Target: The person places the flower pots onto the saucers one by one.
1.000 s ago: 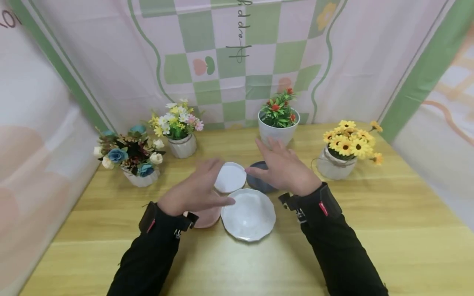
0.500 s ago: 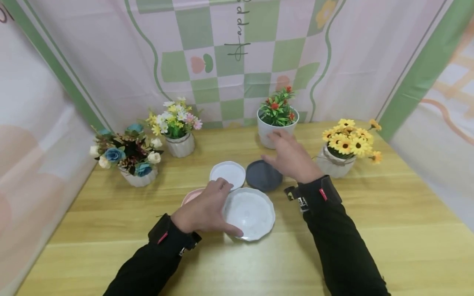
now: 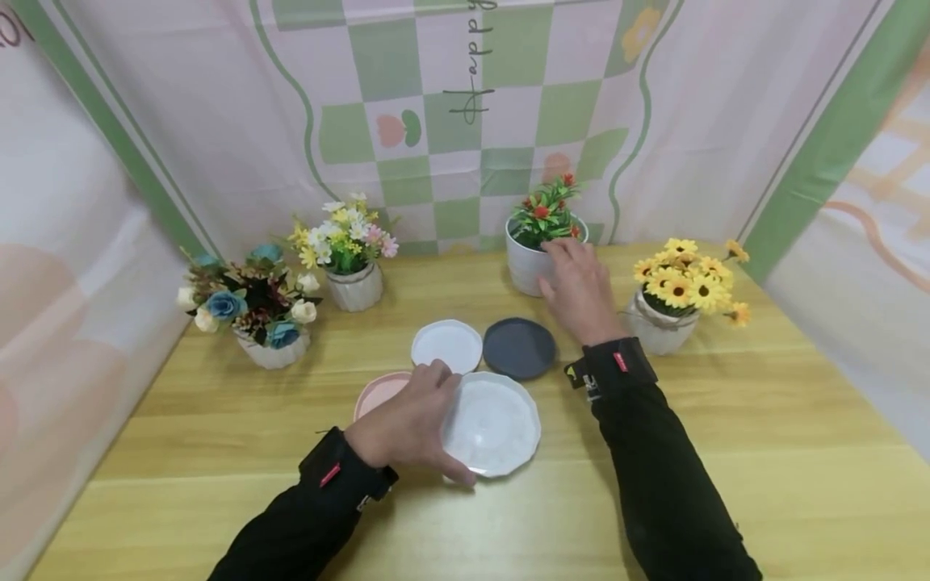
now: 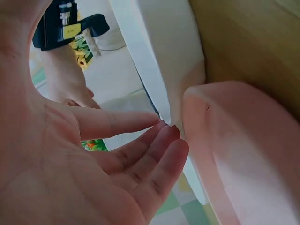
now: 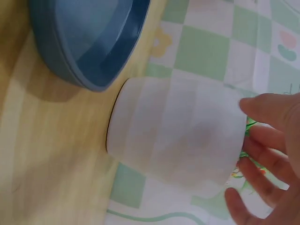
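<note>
My left hand (image 3: 407, 424) spans the left side of the larger white plate (image 3: 497, 424), thumb by its front rim. In the left wrist view, its fingertips meet the white rim beside the pink plate (image 4: 253, 145); the fingers are fairly straight. Farther back, my right hand (image 3: 581, 290) reaches to a white pot (image 3: 529, 270) of red-flowered greenery (image 3: 541, 214). From the right wrist, the thumb is at the rim of that pot (image 5: 173, 136) and the other fingers spread loosely near the rim. Whether they press on it cannot be told.
Behind the larger plate lie a small white plate (image 3: 446, 345) and a dark plate (image 3: 519, 349). Yellow flowers (image 3: 686, 278) stand in a pot at right. At left are a pot of blue and cream flowers (image 3: 250, 303) and a pot of mixed flowers (image 3: 349, 234). A patterned cloth (image 3: 407, 56) hangs behind.
My left hand has come down and forward to the larger plate's left side, uncovering the small white plate. The right hand has turned and shifted to the pot's right side.
</note>
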`<move>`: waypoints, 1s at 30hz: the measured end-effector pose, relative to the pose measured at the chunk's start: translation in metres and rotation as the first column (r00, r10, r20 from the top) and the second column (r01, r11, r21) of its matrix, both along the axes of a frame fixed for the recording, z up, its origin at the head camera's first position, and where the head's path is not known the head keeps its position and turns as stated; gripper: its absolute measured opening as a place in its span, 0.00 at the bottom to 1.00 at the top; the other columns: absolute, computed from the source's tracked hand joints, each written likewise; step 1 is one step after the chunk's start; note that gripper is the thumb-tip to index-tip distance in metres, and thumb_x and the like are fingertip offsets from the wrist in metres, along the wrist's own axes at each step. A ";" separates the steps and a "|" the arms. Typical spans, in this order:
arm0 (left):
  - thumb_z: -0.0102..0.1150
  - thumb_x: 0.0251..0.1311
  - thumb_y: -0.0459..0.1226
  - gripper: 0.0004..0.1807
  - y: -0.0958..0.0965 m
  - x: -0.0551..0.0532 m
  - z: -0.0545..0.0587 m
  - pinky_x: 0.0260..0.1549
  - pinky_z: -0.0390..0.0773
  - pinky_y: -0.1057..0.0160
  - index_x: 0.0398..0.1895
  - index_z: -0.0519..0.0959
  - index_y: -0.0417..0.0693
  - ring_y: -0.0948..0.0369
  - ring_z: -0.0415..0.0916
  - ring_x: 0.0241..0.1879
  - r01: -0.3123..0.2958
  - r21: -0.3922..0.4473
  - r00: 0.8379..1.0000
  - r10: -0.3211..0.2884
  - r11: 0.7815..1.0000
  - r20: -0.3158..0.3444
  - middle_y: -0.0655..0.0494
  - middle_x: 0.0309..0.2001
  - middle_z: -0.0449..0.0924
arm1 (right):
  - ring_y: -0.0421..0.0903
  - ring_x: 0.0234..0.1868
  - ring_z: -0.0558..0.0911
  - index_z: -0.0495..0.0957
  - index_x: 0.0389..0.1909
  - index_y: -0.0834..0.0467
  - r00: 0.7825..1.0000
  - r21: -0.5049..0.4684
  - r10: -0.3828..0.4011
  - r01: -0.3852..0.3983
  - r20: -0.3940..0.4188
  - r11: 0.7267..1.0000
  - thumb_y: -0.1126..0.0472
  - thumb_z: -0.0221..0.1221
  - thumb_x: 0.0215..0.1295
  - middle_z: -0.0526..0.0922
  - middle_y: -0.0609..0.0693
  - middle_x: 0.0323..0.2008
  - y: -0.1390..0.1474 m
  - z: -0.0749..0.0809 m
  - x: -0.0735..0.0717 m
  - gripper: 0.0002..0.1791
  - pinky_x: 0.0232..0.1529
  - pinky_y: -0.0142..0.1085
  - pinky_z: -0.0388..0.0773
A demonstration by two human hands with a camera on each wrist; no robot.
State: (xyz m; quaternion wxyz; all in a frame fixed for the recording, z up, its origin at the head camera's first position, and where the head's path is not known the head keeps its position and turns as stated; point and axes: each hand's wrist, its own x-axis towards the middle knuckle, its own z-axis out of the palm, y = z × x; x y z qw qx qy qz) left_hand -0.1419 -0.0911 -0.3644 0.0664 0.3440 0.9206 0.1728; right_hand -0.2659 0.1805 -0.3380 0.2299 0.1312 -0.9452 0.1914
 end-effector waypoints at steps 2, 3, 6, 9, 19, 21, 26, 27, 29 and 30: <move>0.87 0.32 0.63 0.63 0.001 0.000 -0.001 0.57 0.80 0.58 0.68 0.72 0.34 0.53 0.66 0.54 0.004 -0.011 1.000 -0.004 1.000 0.004 0.47 0.57 0.70 | 0.67 0.64 0.74 0.77 0.66 0.65 1.000 0.005 -0.010 0.010 -0.023 1.000 0.64 0.66 0.70 0.78 0.66 0.63 0.002 -0.002 -0.004 0.25 0.58 0.65 0.75; 0.87 0.32 0.63 0.64 0.002 0.001 -0.001 0.57 0.80 0.58 0.69 0.72 0.33 0.53 0.65 0.54 0.004 -0.015 1.000 -0.004 1.000 0.008 0.47 0.57 0.69 | 0.67 0.63 0.75 0.78 0.65 0.65 0.999 0.007 -0.015 0.015 -0.033 1.000 0.63 0.66 0.70 0.79 0.66 0.62 0.002 -0.003 -0.006 0.24 0.56 0.65 0.75; 0.87 0.33 0.63 0.65 0.004 0.002 -0.001 0.57 0.79 0.58 0.70 0.71 0.33 0.54 0.64 0.54 0.005 -0.017 1.000 -0.005 1.000 0.019 0.46 0.58 0.68 | 0.66 0.60 0.76 0.80 0.62 0.64 0.998 0.012 -0.026 0.027 -0.049 1.000 0.62 0.66 0.71 0.81 0.65 0.59 0.004 -0.005 -0.012 0.22 0.53 0.63 0.75; 0.87 0.33 0.64 0.67 0.003 0.002 0.000 0.58 0.79 0.57 0.72 0.69 0.32 0.53 0.64 0.55 -0.005 -0.014 0.999 0.006 1.000 0.036 0.46 0.59 0.68 | 0.66 0.58 0.76 0.82 0.60 0.63 0.998 0.015 -0.034 0.035 -0.058 0.999 0.61 0.66 0.72 0.82 0.64 0.57 0.005 -0.008 -0.017 0.19 0.51 0.62 0.75; 0.86 0.35 0.64 0.68 0.006 0.001 -0.002 0.61 0.78 0.56 0.74 0.67 0.32 0.51 0.64 0.58 -0.021 -0.018 0.998 0.022 1.000 0.064 0.44 0.64 0.66 | 0.65 0.54 0.78 0.85 0.50 0.62 0.994 -0.025 -0.028 0.025 -0.105 0.999 0.61 0.62 0.76 0.85 0.63 0.49 0.006 -0.013 -0.027 0.10 0.47 0.60 0.75; 0.86 0.35 0.64 0.68 0.006 0.000 -0.001 0.62 0.78 0.56 0.75 0.66 0.32 0.51 0.65 0.59 -0.028 -0.020 0.997 0.030 0.999 0.074 0.44 0.65 0.66 | 0.65 0.53 0.78 0.85 0.50 0.62 0.994 -0.029 -0.025 0.022 -0.107 0.999 0.61 0.61 0.77 0.85 0.63 0.49 0.006 -0.012 -0.027 0.10 0.46 0.60 0.74; 0.86 0.35 0.64 0.68 0.006 -0.001 0.000 0.61 0.78 0.56 0.74 0.67 0.32 0.52 0.64 0.58 -0.039 -0.025 0.995 0.041 0.999 0.090 0.44 0.64 0.66 | 0.64 0.52 0.78 0.86 0.51 0.62 0.995 -0.021 -0.027 0.025 -0.098 0.999 0.61 0.59 0.78 0.85 0.63 0.49 0.003 -0.011 -0.027 0.11 0.45 0.58 0.73; 0.86 0.35 0.64 0.68 0.006 -0.002 0.000 0.60 0.78 0.56 0.74 0.67 0.32 0.52 0.64 0.58 -0.041 -0.025 0.995 0.043 0.999 0.091 0.44 0.64 0.66 | 0.64 0.52 0.78 0.86 0.51 0.62 0.995 -0.019 -0.028 0.026 -0.095 0.999 0.61 0.59 0.78 0.85 0.62 0.49 0.003 -0.011 -0.027 0.11 0.45 0.57 0.73; 0.86 0.34 0.63 0.68 0.005 -0.002 0.000 0.59 0.79 0.56 0.74 0.68 0.32 0.52 0.64 0.57 -0.043 -0.025 0.995 0.045 0.999 0.092 0.44 0.63 0.67 | 0.64 0.52 0.78 0.86 0.52 0.61 0.996 -0.017 -0.030 0.029 -0.087 0.999 0.60 0.59 0.79 0.85 0.62 0.49 0.002 -0.010 -0.026 0.12 0.45 0.57 0.72; 0.86 0.34 0.63 0.68 0.005 -0.002 0.000 0.59 0.79 0.56 0.74 0.68 0.31 0.52 0.64 0.57 -0.044 -0.024 0.995 0.046 0.999 0.092 0.44 0.63 0.67 | 0.64 0.52 0.78 0.86 0.52 0.62 0.996 -0.017 -0.031 0.029 -0.082 0.999 0.60 0.59 0.79 0.85 0.62 0.49 0.002 -0.010 -0.026 0.12 0.45 0.56 0.71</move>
